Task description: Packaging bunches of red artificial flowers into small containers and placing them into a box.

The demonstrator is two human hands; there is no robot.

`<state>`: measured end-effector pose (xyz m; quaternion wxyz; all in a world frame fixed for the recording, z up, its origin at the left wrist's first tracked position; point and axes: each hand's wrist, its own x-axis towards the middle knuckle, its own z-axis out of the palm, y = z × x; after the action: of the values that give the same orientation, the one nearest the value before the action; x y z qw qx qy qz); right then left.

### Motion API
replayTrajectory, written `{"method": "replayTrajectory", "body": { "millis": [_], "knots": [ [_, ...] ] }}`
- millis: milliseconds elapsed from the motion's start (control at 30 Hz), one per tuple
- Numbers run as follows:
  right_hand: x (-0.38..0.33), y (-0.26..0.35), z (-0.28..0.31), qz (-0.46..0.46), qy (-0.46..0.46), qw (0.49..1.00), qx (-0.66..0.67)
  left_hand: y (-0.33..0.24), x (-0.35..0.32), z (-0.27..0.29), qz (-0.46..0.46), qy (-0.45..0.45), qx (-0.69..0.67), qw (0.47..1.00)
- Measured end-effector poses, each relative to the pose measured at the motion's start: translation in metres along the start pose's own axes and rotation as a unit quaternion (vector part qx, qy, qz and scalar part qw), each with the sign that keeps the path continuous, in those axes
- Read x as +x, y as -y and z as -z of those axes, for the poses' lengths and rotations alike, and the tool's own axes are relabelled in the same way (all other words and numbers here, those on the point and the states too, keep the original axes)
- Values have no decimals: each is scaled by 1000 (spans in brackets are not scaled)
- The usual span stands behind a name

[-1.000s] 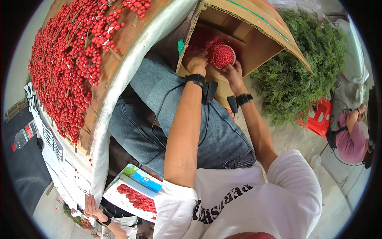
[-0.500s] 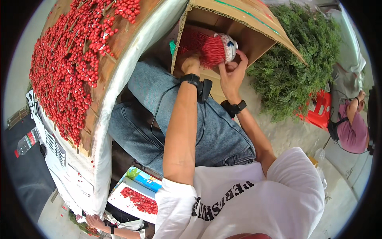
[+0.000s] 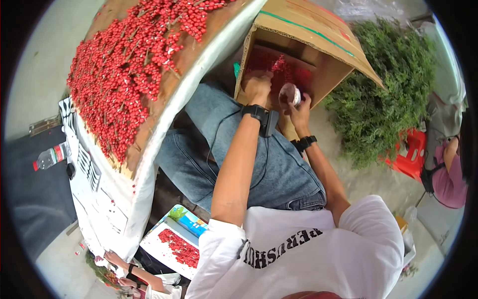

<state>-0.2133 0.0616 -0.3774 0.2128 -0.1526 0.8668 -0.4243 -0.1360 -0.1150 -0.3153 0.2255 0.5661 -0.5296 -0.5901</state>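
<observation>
Both of my 2 bare hands are at the open brown cardboard box with a green stripe on its flap (image 3: 332, 65). With my right hand (image 3: 300, 110) I have the small, round, white-sided cup (image 3: 289, 94), thumb and fingers closed around its side. The cup is tipped over, its mouth towards my left hand, just inside the box opening.

My left hand (image 3: 259, 89) is inside the box, left of the cup and apart from it, fingers curled nearly closed. A bright red berry sprig (image 3: 280, 65) shows just beyond my fingertips; I cannot tell whether I grip its stem. The floor of the box behind it is stained red.

To my left, a thick heap of red-berried twigs (image 3: 122, 74) covers much of the brown wooden tabletop (image 3: 172, 97). To my right, beside the box, is a bushy green plant (image 3: 376, 94).
</observation>
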Motion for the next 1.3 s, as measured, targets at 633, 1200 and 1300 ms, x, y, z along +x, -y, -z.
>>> {"method": "replayTrajectory", "body": {
  "millis": [633, 1200, 1300],
  "knots": [
    [-8, -60, -30, -187, 111, 918, 331, -131, -123, 64, 52, 101, -228, 967],
    [-5, -64, -28, -148, 110, 930, 318, -188, -191, 117, -49, 24, -229, 972],
    [-6, -67, -26, -131, 133, 923, 336, -226, -198, 132, -111, -5, -204, 973]
  ]
}}
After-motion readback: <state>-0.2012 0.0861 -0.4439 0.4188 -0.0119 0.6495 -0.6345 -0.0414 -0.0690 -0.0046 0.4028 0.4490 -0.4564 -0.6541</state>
